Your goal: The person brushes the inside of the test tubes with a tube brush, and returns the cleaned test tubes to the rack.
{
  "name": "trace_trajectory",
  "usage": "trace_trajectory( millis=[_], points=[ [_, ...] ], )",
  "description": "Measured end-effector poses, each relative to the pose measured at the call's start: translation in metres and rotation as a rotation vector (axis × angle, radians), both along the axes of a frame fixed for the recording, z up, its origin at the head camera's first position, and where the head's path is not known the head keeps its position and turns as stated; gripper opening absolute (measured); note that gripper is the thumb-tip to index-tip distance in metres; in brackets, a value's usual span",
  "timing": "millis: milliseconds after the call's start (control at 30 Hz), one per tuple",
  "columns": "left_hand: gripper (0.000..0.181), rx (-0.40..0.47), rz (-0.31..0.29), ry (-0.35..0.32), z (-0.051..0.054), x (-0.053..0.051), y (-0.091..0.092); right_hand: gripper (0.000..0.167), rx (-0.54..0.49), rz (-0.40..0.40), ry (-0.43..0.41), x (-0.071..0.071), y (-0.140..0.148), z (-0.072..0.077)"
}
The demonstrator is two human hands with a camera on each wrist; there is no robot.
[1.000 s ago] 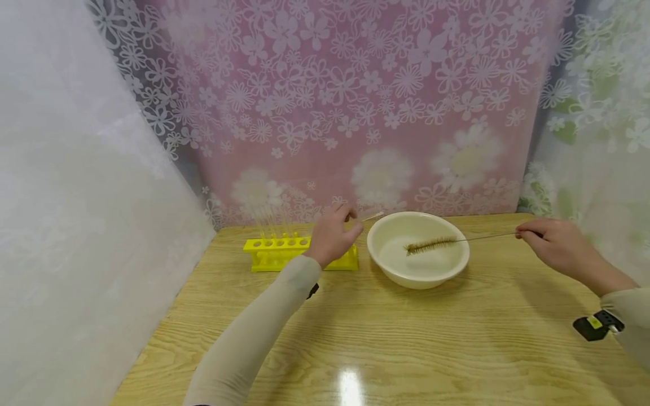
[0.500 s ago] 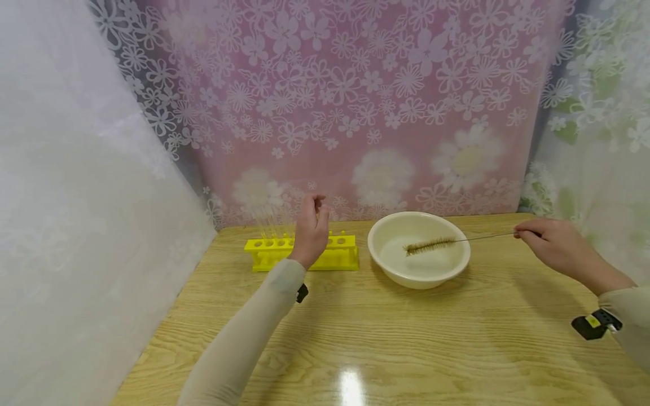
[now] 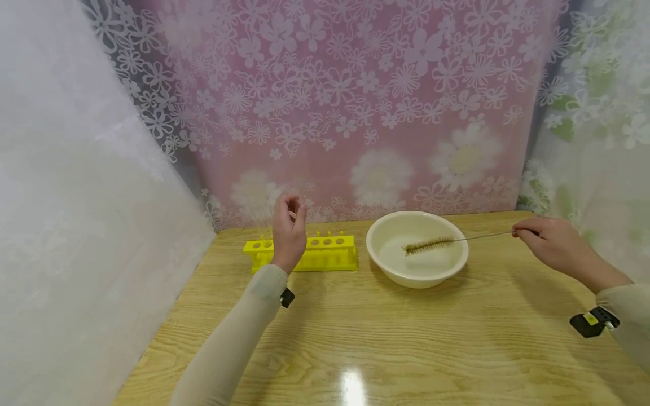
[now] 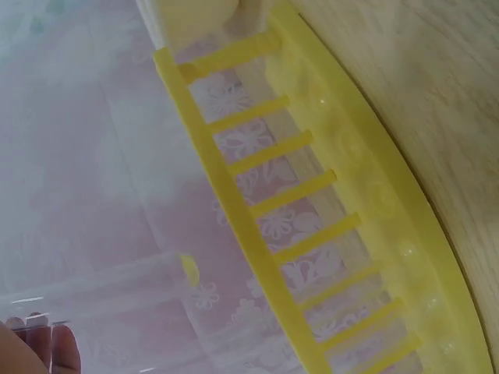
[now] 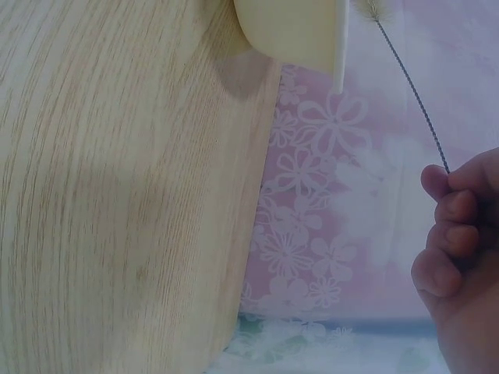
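My left hand [image 3: 290,234] is raised over the middle of the yellow test tube rack [image 3: 330,259]. In the left wrist view its fingertips [image 4: 64,351] grip a clear test tube [image 4: 117,284]. The tube's rounded end points at the rack's top bar and stands apart from it. Further clear tubes [image 3: 260,225] stand in the rack's left end, partly behind the hand. My right hand [image 3: 556,245] grips the wire handle of a test tube brush [image 3: 429,246]. The brush's tan bristles hang over the cream basin [image 3: 417,279]; in the right wrist view the twisted wire [image 5: 413,97] runs up from curled fingers.
The rack and basin stand side by side near the back edge of the wooden table [image 3: 406,338]. Behind them hangs a pink floral curtain [image 3: 355,113]. A pale sheet [image 3: 76,197] closes off the left side, and another curtain [image 3: 604,124] the right.
My left hand has moved left, from beside the basin to over the rack, with the test tube. The right hand and the brush have stayed almost still.
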State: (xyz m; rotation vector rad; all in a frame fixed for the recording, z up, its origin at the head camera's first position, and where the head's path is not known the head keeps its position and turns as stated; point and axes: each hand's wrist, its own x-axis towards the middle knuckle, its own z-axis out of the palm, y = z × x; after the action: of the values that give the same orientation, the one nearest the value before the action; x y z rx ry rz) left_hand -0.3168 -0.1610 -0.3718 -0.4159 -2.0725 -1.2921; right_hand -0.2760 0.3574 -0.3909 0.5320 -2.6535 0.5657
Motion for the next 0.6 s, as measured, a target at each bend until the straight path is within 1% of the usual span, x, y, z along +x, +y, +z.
trace_trajectory(
  millis=[67, 267, 433, 600],
  points=[
    [0.027, -0.012, 0.030, 0.005, -0.002, 0.001, -0.003, 0.026, 0.002, 0.000, 0.002, -0.001, 0.000, -0.001],
    [0.032, -0.061, 0.126, -0.020, -0.009, 0.006, -0.007, 0.027, -0.004, 0.001, -0.008, 0.000, 0.001, -0.003],
    [0.035, -0.119, 0.208, -0.002, -0.016, 0.005, -0.009, 0.027, -0.001, -0.007, -0.006, 0.001, 0.001, -0.003],
    [0.031, -0.144, 0.249, 0.013, -0.021, 0.003, -0.010, 0.028, 0.003, -0.012, -0.022, 0.001, 0.002, -0.003]
  ],
)
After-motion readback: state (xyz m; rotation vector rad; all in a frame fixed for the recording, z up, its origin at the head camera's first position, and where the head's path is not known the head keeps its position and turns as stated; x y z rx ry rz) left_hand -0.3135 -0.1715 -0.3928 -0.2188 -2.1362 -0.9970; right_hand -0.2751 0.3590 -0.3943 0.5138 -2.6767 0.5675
